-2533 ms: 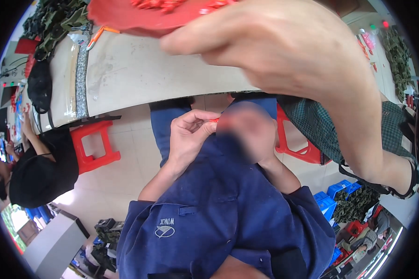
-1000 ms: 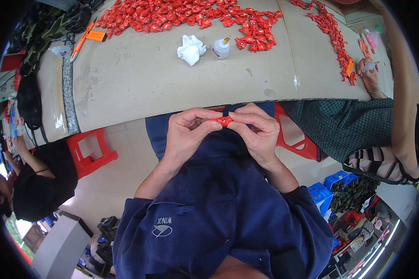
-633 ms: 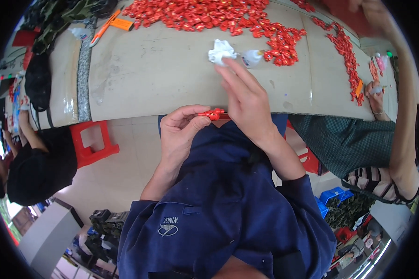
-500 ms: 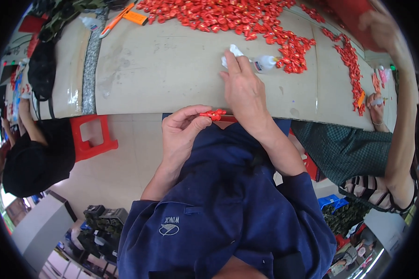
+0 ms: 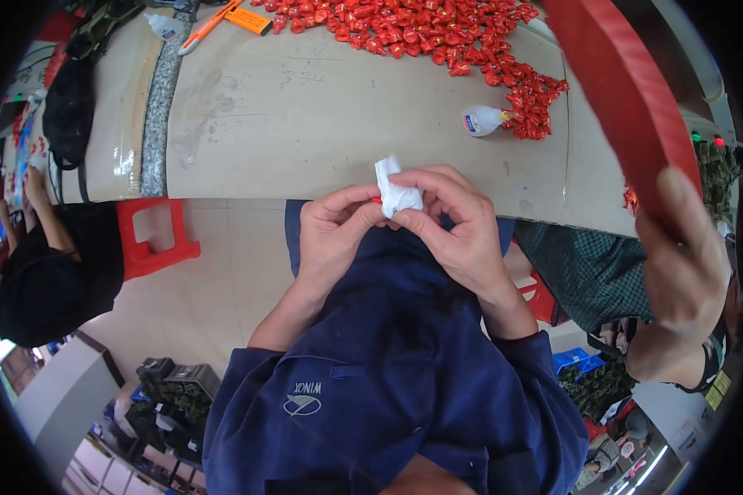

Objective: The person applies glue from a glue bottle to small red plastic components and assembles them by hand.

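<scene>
At the table's front edge, my left hand [image 5: 334, 227] pinches a small red piece [image 5: 377, 200], of which only a sliver shows. My right hand [image 5: 466, 231] is closed on a crumpled white tissue [image 5: 399, 198] and presses it against that piece, so both hands meet. The tissue covers most of the piece. Beyond my right hand, a small white squeeze bottle [image 5: 480, 121] lies on its side, its yellowish tip touching a heap of small shiny red pieces [image 5: 421, 33] that spreads across the far side of the table.
The pale table [image 5: 264, 148] bears faint pencil marks. Far left lie an orange cutter-like tool [image 5: 210, 29], an orange box [image 5: 248, 21] and another white bottle [image 5: 163, 26]. At right, a co-worker's hand [image 5: 685, 264] holds up a large red tray [image 5: 636, 99]. A red stool [image 5: 157, 239] stands left.
My right hand has picked the tissue up from beside the bottle and brought it back to the red piece in my left hand. The co-worker's red tray has swung nearer.
</scene>
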A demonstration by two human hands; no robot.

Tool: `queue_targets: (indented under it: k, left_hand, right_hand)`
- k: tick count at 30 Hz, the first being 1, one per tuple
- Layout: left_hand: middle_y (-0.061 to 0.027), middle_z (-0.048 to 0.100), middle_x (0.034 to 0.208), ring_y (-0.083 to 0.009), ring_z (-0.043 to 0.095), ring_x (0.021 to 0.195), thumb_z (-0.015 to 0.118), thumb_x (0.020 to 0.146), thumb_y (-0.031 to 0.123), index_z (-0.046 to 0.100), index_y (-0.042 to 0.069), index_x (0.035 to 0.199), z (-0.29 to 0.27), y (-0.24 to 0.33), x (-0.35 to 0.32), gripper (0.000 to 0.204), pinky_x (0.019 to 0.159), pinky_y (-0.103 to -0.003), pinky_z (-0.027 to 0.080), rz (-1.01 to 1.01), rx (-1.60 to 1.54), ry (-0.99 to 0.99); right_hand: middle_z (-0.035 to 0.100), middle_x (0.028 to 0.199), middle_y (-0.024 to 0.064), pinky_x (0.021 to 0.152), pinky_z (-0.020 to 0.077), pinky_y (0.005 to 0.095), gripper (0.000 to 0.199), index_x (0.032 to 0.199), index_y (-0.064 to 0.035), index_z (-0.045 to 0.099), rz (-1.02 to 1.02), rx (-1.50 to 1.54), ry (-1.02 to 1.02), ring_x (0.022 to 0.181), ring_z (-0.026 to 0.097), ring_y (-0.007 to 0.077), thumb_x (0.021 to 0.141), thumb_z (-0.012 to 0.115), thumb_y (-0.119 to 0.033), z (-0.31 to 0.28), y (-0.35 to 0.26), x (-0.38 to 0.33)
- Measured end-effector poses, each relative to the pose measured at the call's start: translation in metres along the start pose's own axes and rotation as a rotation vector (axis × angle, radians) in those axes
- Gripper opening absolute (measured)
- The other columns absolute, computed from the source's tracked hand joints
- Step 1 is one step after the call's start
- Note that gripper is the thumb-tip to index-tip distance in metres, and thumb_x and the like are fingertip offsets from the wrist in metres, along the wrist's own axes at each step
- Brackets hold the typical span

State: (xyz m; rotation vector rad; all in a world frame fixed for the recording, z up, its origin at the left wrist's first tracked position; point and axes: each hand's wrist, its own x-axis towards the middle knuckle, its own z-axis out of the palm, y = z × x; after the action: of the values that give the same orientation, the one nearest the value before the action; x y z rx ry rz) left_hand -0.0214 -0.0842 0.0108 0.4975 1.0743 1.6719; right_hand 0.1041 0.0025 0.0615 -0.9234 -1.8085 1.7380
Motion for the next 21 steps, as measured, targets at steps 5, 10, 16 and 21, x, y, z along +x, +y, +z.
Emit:
queue_targets:
  k: [5, 10, 16, 21]
  left_hand:
    - [-0.0113, 0.064, 0.086, -0.0157, 0.063, 0.077, 0.059, 0.081, -0.003, 0.06, -0.006, 0.1, 0.015, 0.004, 0.003, 0.019, 0.071, -0.024, 0.051, 0.045, 0.108, -0.075]
    - [-0.0111, 0.064, 0.089, -0.0131, 0.061, 0.081, 0.059, 0.081, -0.002, 0.06, -0.006, 0.098, 0.0, 0.008, -0.006, 0.018, 0.074, -0.025, 0.05, -0.036, 0.251, 0.016]
    - [-0.0129, 0.065, 0.085, -0.0147, 0.062, 0.074, 0.059, 0.082, 0.001, 0.06, -0.006, 0.094, -0.008, -0.006, -0.006, 0.014, 0.066, -0.024, 0.049, -0.063, -0.005, -0.039]
    - [-0.0115, 0.065, 0.085, -0.0143, 0.062, 0.073, 0.059, 0.082, 0.001, 0.06, -0.005, 0.101, 0.001, -0.004, -0.004, 0.02, 0.066, -0.023, 0.049, -0.13, -0.01, -0.073]
  right_hand:
    - [0.056, 0.092, 0.0071, 0.057, 0.0449, 0.0194, 0.024, 0.1, 0.0022, 0.057, 0.103, -0.154, 0.057, 0.072, 0.06, 0.011, 0.076, 0.061, 0.005, -0.006, -0.026, 0.006]
    - [0.059, 0.076, -0.0133, 0.061, 0.0433, 0.0149, 0.044, 0.126, -0.0227, 0.044, -0.484, -1.279, -0.764, 0.071, 0.053, 0.0001, 0.084, 0.053, -0.012, -0.068, -0.167, 0.027]
    - [0.058, 0.083, -0.0007, 0.076, 0.0395, 0.0223, 0.026, 0.111, -0.0057, 0.054, -0.136, -0.721, -0.184, 0.078, 0.051, 0.0027, 0.085, 0.053, -0.012, 0.008, -0.018, 0.017]
    - [0.057, 0.078, 0.0034, 0.06, 0.0411, 0.0202, 0.016, 0.093, 0.0001, 0.063, -0.028, -0.07, 0.199, 0.065, 0.049, 0.0063, 0.077, 0.063, -0.001, -0.013, 0.016, -0.022]
